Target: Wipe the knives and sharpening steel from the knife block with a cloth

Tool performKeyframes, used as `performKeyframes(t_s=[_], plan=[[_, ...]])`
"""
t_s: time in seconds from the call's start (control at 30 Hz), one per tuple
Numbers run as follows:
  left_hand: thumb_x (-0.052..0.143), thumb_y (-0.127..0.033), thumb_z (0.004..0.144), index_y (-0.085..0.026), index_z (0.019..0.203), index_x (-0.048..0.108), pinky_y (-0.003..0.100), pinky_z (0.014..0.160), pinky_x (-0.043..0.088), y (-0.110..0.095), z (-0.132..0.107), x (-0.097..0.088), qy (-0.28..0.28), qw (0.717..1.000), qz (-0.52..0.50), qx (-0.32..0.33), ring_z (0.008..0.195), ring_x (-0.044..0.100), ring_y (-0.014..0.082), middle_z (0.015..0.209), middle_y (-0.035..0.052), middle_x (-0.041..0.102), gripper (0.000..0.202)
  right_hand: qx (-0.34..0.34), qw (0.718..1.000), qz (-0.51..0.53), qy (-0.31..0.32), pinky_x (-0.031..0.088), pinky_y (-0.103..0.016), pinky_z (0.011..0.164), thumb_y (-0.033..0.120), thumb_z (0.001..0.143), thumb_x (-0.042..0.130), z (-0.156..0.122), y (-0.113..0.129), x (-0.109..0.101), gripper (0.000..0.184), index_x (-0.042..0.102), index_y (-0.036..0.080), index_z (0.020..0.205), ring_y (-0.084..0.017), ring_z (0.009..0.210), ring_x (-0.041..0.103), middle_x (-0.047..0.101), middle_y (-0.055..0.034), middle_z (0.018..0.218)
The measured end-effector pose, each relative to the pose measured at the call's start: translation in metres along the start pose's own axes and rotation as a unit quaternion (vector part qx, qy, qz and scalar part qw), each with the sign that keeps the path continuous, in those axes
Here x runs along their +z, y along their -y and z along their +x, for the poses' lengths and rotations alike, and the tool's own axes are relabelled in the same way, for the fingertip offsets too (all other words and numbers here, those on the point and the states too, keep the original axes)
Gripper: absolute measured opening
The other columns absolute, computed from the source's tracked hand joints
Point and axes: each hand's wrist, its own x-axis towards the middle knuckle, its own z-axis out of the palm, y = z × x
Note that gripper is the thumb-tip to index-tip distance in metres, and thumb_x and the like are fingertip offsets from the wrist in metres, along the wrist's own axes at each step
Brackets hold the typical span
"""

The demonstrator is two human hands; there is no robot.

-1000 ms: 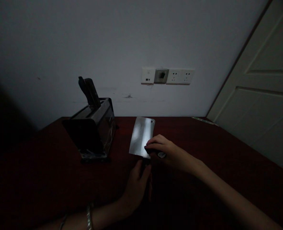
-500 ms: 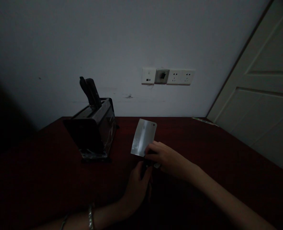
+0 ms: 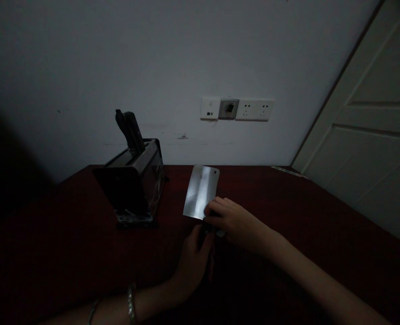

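Note:
A cleaver [image 3: 200,192] with a broad shiny blade and a hole in its far corner is held over the dark red table, blade pointing away from me. My right hand [image 3: 232,221] is closed where the blade meets the dark handle, fingertips against the blade's lower right part. Just below it, my left hand [image 3: 195,255] pinches the handle, which its fingers and the gloom mostly hide. Something small and pale [image 3: 220,233] shows under my right fingers; I cannot make out what it is.
A knife block [image 3: 155,180] with dark handles [image 3: 130,131] sticking up stands left of the cleaver on the table [image 3: 260,189]. Behind is a wall with sockets [image 3: 255,109]. A white door [image 3: 372,149] is at the right. The light is very dim.
The cleaver's blade has tilted slightly, its far end shifting a little up and left, and its shine has changed. Both hands keep nearly the same place and grip.

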Motion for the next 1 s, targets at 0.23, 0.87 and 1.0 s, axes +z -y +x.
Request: performKeyframes(t_s=[0.23,0.87,1.0], plan=[[0.047,-0.043,0.083,-0.017,0.081,0.045,0.016,0.028,0.034,0.0,0.0,0.0,0.002,1.0,-0.008,0.004,0.032,0.04,0.0057,0.052,-0.0081,0.046,0.026,0.014,0.999,0.044,0.028,0.037,-0.033,0.071,0.002,0.071,0.055,-0.004,-0.005,-0.01,0.024,0.067,0.017,0.086,-0.019,0.086,0.048,0.058,-0.0075,0.096],[0.046,-0.044,0.083,-0.018,0.082,0.044,0.014,0.026,0.031,-0.036,-0.015,0.001,0.003,1.0,-0.02,-0.002,0.03,0.039,0.0042,0.055,-0.0078,0.048,0.026,0.027,0.984,0.163,-0.068,0.042,-0.032,0.076,-0.003,0.071,0.048,-0.006,-0.001,-0.027,0.037,0.062,0.018,0.099,-0.017,0.09,0.046,0.054,-0.0077,0.101],[0.046,-0.044,0.083,-0.018,0.08,0.043,0.014,0.025,0.03,-0.045,-0.017,0.0,0.01,1.0,-0.025,-0.014,0.028,0.037,0.0046,0.049,-0.0086,0.045,0.026,0.017,0.984,0.147,-0.094,0.042,-0.034,0.076,-0.002,0.071,0.048,-0.006,0.002,-0.028,0.037,0.062,0.016,0.1,-0.019,0.091,0.046,0.054,-0.0085,0.101]])
